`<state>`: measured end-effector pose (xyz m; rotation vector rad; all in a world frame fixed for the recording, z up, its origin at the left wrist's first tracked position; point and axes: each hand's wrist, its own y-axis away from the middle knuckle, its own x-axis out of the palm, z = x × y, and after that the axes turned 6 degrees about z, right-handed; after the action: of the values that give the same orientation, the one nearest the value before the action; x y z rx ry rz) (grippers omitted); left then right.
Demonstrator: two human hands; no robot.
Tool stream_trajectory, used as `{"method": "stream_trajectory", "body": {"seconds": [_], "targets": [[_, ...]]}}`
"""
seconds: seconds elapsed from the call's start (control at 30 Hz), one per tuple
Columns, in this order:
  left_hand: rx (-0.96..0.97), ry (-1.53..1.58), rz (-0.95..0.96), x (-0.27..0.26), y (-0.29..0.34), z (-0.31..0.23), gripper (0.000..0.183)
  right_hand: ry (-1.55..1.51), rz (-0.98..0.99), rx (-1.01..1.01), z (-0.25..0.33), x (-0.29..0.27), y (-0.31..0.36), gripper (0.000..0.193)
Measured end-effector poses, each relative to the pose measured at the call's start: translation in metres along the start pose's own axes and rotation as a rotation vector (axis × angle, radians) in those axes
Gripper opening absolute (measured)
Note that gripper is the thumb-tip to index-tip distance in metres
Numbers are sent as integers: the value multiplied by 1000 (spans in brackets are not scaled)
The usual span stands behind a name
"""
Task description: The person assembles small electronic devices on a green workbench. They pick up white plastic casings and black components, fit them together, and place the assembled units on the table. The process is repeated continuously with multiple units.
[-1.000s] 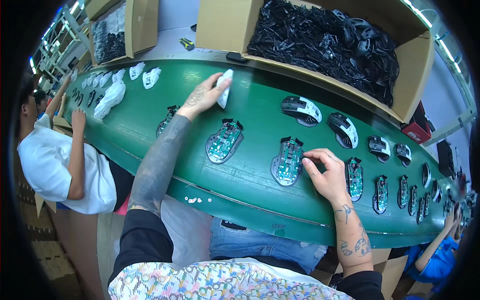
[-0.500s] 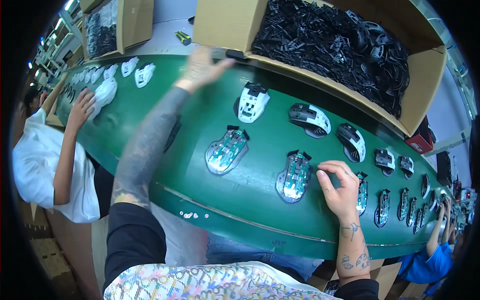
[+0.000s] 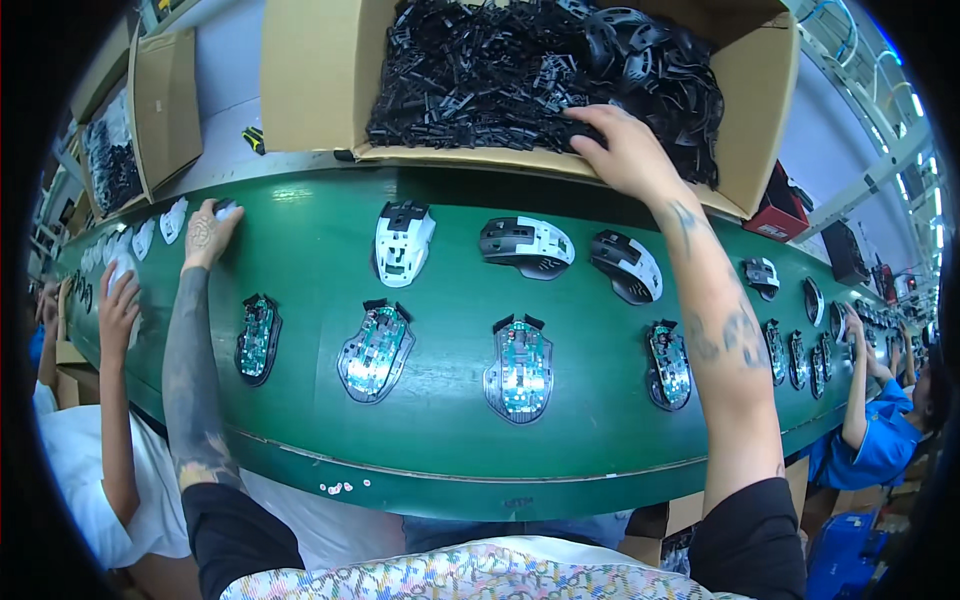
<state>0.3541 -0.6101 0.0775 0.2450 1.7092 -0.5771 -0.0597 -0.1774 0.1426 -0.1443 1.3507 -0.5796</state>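
My left hand (image 3: pixel 208 236) is at the far left of the green work surface, its fingers curled round a white mouse shell (image 3: pixel 228 209) that they partly cover. Over the near part of a cardboard box (image 3: pixel 742 110), my right hand (image 3: pixel 628 152) reaches toward a heap of small black plastic parts (image 3: pixel 470 85). Thumb and forefinger stand apart there, with nothing visible between them. In front of me lie mouse bases with green circuit boards (image 3: pixel 519 368). Behind them are a white-and-black mouse shell (image 3: pixel 403 245) and black-and-white mouse shells lying on their sides (image 3: pixel 527 247).
A co-worker's hand (image 3: pixel 122 298) rests on a white piece at the left; another person in blue (image 3: pixel 872 425) works at the far right. A second carton (image 3: pixel 165 110) stands at the back left, near a yellow-black tool (image 3: pixel 254 139). Small whitish bits (image 3: pixel 340 488) lie along the near edge.
My right hand has gone from beside a circuit board up to the parts box. The left hand has moved from the far edge onto a white mouse shell. The view has turned rightward.
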Motion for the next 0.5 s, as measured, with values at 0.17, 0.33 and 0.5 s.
{"method": "stream_trajectory", "body": {"seconds": [0.17, 0.33, 0.5], "targets": [[102, 640, 96, -59, 87, -51, 57, 208, 241, 267, -2, 22, -35, 26], [195, 2020, 556, -68, 179, -144, 53, -52, -232, 396, 21, -14, 17, 19], [113, 2226, 787, -56, 245, -247, 43, -487, -376, 347, 43, -20, 73, 21]]}}
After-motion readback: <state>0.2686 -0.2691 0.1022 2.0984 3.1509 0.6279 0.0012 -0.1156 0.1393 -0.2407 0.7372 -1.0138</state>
